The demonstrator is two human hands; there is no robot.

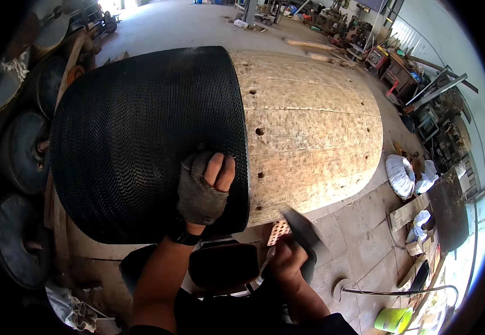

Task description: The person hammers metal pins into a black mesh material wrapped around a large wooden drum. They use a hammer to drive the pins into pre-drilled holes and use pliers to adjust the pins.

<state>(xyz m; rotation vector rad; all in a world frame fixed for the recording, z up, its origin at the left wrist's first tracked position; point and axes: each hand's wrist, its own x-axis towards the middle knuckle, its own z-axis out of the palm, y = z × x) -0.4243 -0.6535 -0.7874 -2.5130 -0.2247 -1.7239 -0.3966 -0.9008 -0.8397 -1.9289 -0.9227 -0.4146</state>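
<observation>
A large barrel-shaped drum lies on its side before me. Its right part is bare wood (pixel 309 128) with a row of dark holes; black ribbed sheeting (pixel 142 134) wraps its left part. My left hand (pixel 204 187), in a grey fingerless glove, rests on the sheeting near its right edge. Its fingers are curled, and whatever they pinch is hidden. Below the drum's near side, my right hand (pixel 288 259) grips a hammer (pixel 305 230), its dark head raised and smeared by motion. An orange perforated piece (pixel 277 232) shows just behind that hand.
Dark round discs (pixel 22 240) stand along the left. A wooden beam (pixel 59 240) runs beside the drum's left end. Rightward on the floor are a white wrapped bundle (pixel 400 176), a curved dark sheet (pixel 448 209) and a lime-green bucket (pixel 393 319). Machinery (pixel 332 22) stands far right.
</observation>
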